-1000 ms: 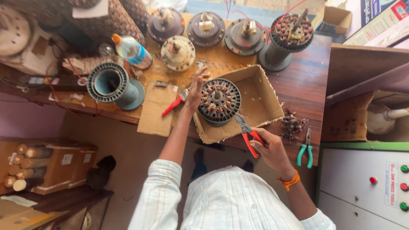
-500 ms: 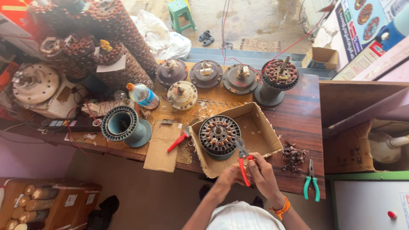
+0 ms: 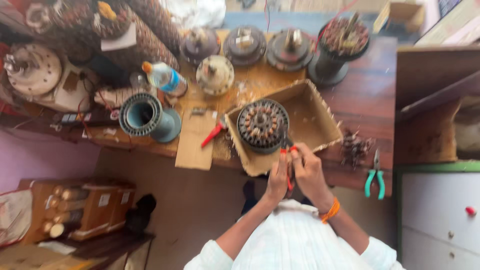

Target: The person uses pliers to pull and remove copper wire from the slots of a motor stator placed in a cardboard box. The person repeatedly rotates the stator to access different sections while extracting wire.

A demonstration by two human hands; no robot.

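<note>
Red-handled pliers (image 3: 287,155) are the thing in work, gripped at the near edge of the tabletop (image 3: 370,105), just where the open cardboard box (image 3: 310,125) ends. Since half a second ago both hands have come closer together and the view has moved nearer and lower, so the far floor is out of sight; one second ago the left hand was still reaching over the box to the motor stator (image 3: 263,125), and only the right one held the tool.

From large to small: the wooden tabletop carries everything. On its far side a row of round fan motor parts stands, and at the right end a dark winding spool (image 3: 336,50). The cardboard box lies turned a little, and the round stator with copper windings sits in its left corner. A grey spool (image 3: 145,116) stands to the left, with a plastic bottle (image 3: 162,77) behind it. A small red-handled tool (image 3: 214,132) lies on a cardboard flap beside the box. Green-handled pliers (image 3: 374,176) rest apart at the right edge.

The pliers' long axis runs away from the person, nose toward the stator, handles toward the body. The right hand (image 3: 307,172) is clenched on the handles. The left hand (image 3: 277,177) is closed against them too, though blur hides the exact grip.
</note>
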